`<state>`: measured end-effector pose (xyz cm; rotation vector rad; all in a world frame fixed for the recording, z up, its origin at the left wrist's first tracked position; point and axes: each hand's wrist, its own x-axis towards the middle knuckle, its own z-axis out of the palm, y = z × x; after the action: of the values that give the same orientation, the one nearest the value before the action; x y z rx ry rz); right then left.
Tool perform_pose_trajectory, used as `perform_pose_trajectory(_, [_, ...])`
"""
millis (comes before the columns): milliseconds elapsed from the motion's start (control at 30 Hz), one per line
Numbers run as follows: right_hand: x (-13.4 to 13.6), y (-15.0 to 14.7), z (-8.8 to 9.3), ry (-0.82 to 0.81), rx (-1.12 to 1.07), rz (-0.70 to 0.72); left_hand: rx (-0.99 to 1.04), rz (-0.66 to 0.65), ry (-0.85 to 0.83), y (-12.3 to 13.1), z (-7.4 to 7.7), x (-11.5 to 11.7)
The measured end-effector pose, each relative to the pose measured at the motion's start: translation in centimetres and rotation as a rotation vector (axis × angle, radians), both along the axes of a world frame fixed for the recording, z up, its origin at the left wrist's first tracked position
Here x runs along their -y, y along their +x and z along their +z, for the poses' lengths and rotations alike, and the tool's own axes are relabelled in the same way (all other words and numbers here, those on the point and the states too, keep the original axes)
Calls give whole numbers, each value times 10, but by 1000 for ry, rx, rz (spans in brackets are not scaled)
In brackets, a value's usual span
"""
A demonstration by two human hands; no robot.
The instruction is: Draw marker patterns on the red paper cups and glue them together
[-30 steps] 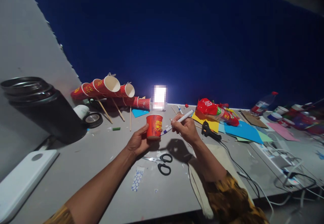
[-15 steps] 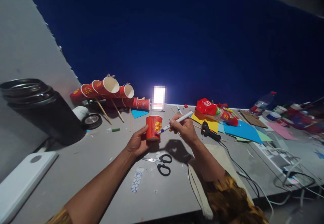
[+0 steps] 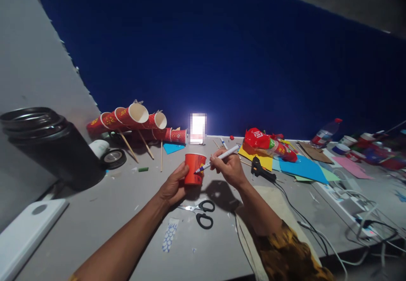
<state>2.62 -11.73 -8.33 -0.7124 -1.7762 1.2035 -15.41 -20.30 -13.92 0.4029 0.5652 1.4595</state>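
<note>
My left hand [image 3: 175,184] is wrapped round the left side of a red paper cup [image 3: 192,170], held upright above the table. Yellow and dark markings show on the cup's right side. In my right hand [image 3: 229,167] is a white marker [image 3: 226,153], gripped like a pen, its blue-ringed tip at the cup's front wall. Black-handled scissors [image 3: 204,214] lie just below the cup, the blade ends partly hidden by my left hand. A paper strip with blue scale pattern [image 3: 170,234] lies nearer to me.
Red paper cups joined in rows [image 3: 127,117] with sticks stand at the back left, beside a big black flask [image 3: 53,150]. A glue gun [image 3: 261,171], coloured paper [image 3: 301,166] and a power strip with cables [image 3: 352,205] are on the right. A white device [image 3: 31,234] lies left.
The cup has turned in my left hand, so its yellow print now sits further right. The marker tip stays by the cup's wall. The whole view has shifted slightly.
</note>
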Motion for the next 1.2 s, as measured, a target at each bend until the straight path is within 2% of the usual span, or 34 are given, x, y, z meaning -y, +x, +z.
perform_pose_trajectory(133, [-5,-2,-2,33,-74,-140,-32,2,16,3,0,1])
perform_pose_trajectory(233, [-8,-1,-4,33,-88,-181,-38,-14,28,4,-1,2])
perform_pose_trajectory(500, [0,-1,-2,19,1,-54,-18,22,38,3,-2,-2])
perform_pose_trajectory(633, [1,-4,-3,49,-77,-209,-50,36,68,4,-1,0])
perform_pose_trajectory(700, [0,-5,-5,59,-92,-242,-52,42,60,5,-1,0])
perform_pose_trajectory(900, [3,-4,-9,-34,-14,1,-17,60,57,5,-2,-1])
perform_pose_trajectory(967, [3,-5,-9,-29,-24,-21,-14,54,33,6,-3,-2])
perform_pose_trajectory(1100, [1,-5,-9,25,-76,-151,31,66,-15,6,-6,-5])
perform_pose_trajectory(1200, [0,-4,-11,3,-22,-52,92,78,-54,5,-9,-8])
